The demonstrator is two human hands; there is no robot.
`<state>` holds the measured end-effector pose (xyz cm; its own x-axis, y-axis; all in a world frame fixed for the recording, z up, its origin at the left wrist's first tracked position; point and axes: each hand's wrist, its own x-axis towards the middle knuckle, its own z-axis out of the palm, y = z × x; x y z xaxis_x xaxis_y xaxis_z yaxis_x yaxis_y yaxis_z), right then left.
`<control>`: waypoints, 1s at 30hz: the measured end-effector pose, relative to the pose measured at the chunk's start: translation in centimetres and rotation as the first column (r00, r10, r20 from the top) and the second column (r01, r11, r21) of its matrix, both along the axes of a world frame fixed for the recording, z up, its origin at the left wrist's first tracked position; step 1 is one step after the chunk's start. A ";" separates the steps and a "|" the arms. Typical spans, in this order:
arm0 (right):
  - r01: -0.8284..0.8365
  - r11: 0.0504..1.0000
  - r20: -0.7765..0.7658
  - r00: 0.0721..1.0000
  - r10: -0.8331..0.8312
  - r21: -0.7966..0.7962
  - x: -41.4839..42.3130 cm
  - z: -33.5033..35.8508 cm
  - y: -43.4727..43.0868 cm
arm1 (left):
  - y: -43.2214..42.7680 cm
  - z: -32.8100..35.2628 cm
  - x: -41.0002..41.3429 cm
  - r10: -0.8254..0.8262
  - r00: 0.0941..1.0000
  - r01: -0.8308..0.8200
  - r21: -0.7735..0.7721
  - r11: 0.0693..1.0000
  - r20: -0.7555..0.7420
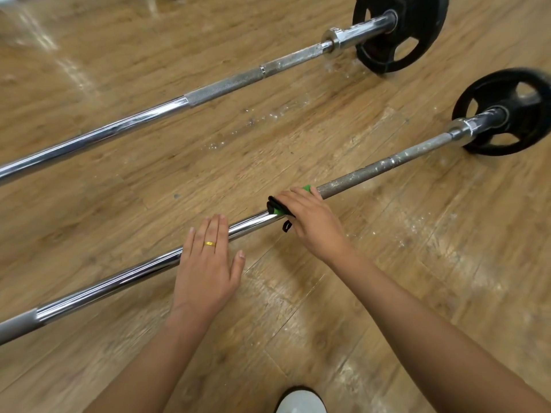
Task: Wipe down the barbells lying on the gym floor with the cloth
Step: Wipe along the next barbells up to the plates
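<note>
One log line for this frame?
phase: wiping | right hand: grips cloth around near barbell | left hand: flat on same barbell | far barbell: untouched

Bare floor [208, 138] runs between far barbell [89, 137] and near barbell [119, 280], plates [429, 13] walling the right

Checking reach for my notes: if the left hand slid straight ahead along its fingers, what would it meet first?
The left hand lies over the near barbell; beyond is bare floor, then probably the knurled shaft of the far barbell, though depth is unclear.
</note>
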<state>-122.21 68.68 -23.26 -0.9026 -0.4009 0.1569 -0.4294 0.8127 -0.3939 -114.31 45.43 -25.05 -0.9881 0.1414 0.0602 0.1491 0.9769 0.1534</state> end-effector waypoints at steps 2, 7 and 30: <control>0.043 0.999 0.022 0.999 -0.043 -0.003 -1.0 -0.1 0.2 | -0.3 0.1 -0.4 -0.007 1.000 0.007 -0.009 1.000 -0.004; 0.150 0.986 0.023 0.989 -0.149 -0.076 -1.5 -1.0 -1.0 | -0.6 0.0 -1.5 0.011 1.000 -0.011 0.004 1.000 -0.017; 0.034 0.998 0.137 0.990 -0.039 0.044 -3.1 0.8 -1.0 | -0.8 0.6 -2.7 0.010 1.000 -0.010 0.027 1.000 0.016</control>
